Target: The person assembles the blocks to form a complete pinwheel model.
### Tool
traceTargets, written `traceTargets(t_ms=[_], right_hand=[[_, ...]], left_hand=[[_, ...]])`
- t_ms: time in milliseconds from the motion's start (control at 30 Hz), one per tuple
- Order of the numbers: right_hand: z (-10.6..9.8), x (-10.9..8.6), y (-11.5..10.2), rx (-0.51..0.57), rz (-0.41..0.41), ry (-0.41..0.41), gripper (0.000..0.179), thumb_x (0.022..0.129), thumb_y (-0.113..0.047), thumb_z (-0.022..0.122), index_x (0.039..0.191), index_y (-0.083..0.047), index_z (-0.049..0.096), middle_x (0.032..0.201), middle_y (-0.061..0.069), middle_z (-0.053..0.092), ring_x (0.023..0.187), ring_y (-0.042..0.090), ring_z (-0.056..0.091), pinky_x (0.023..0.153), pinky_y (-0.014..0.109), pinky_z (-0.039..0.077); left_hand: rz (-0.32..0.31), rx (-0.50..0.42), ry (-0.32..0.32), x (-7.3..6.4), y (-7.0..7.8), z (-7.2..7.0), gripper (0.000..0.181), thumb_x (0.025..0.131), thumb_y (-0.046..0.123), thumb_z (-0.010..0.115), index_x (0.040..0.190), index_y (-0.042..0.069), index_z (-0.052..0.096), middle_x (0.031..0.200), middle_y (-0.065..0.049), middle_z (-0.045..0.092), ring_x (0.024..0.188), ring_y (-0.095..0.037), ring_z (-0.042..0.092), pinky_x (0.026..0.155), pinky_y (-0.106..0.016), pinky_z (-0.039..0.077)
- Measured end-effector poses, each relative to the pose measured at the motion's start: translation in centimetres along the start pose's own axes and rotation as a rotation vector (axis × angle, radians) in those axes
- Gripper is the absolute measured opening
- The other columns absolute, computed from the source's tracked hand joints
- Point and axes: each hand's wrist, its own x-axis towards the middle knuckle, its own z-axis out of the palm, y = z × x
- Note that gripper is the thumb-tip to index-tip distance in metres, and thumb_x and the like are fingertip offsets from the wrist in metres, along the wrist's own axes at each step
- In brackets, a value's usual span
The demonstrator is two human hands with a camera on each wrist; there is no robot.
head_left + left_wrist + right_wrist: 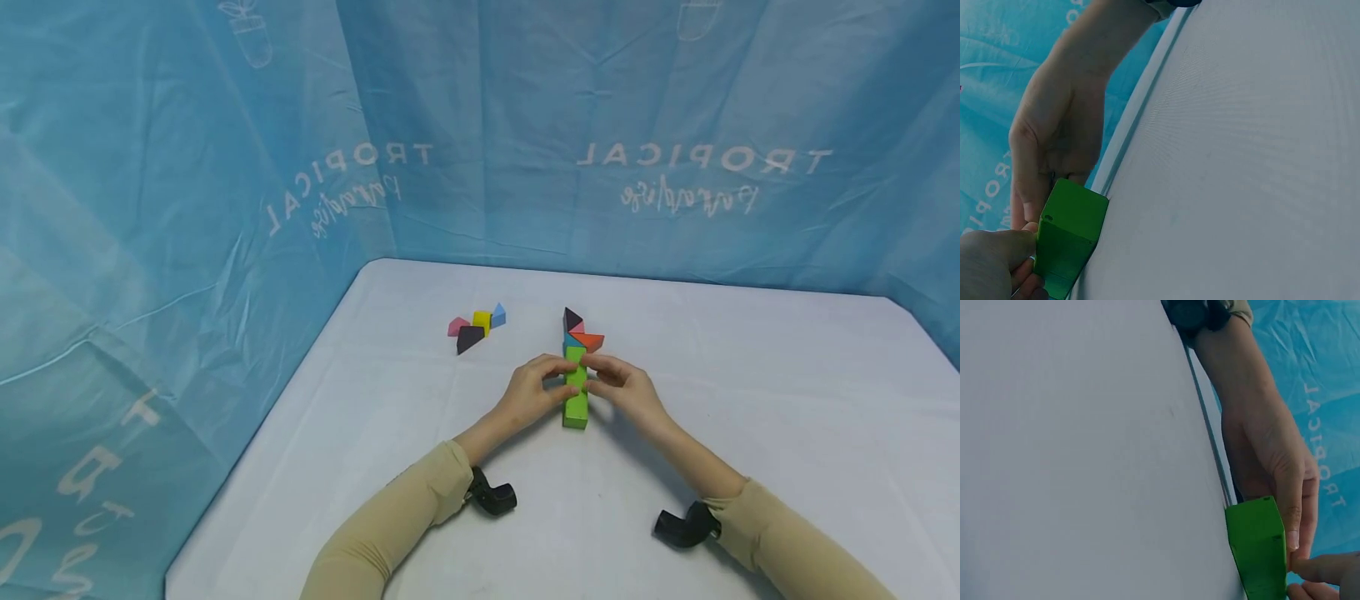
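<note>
A green block (576, 407) lies lengthwise on the table, pointing away from me. At its left side my left hand (528, 394) holds it with thumb and curved fingers. My right hand (632, 397) does the same from the right, its fingertips facing the left hand's across the block. Touching the far end of the green block are an orange triangular block (591, 342), a blue piece (569, 341), a pink piece (577, 327) and a black triangular block (572, 319). In the left wrist view the green block's near end (1079, 209) shows, with fingertips of both hands along its upper edge.
To the left sits a loose group: a yellow block (482, 319), a light blue triangular block (498, 316), a pink block (457, 326) and a black block (469, 337). A white cloth covers the table (750, 400). Blue printed curtains (525, 100) hang behind and to the left.
</note>
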Motion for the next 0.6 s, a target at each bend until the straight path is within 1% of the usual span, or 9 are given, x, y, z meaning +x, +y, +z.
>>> traceTargets(t_ms=[200,300,600], right_hand=[[0.37,-0.22,0.52,-0.108,-0.048,0.017,0.042,0.088,-0.013,0.068,0.127,-0.003,0.057,0.129,0.012,0.056,0.122,0.029,0.049,0.102,0.038,0.040],[0.52,-0.34,0.59,-0.152,-0.073,0.022,0.041,0.088,-0.013,0.068,0.127,-0.005,0.057,0.128,0.010,0.057,0.122,0.028,0.049,0.102,0.039,0.040],[0.76,-0.33,0.74,-0.183,-0.096,0.040,0.041,0.088,-0.011,0.068,0.127,-0.004,0.058,0.128,0.012,0.057,0.121,0.030,0.050,0.101,0.040,0.041]], left_hand=[[-0.008,-0.003,-0.001,-0.03,0.11,-0.03,0.035,0.085,0.015,0.072,0.116,0.003,0.064,0.114,-0.006,0.062,0.108,-0.014,0.057,0.093,-0.018,0.044],[-0.015,-0.004,-0.002,-0.01,0.14,-0.02,0.035,0.084,0.015,0.072,0.116,0.003,0.064,0.114,-0.005,0.062,0.108,-0.014,0.057,0.093,-0.018,0.044],[-0.003,0.015,0.001,0.11,0.01,-0.02,0.035,0.084,0.017,0.073,0.116,0.003,0.064,0.114,-0.005,0.062,0.108,-0.014,0.057,0.093,-0.018,0.044]])
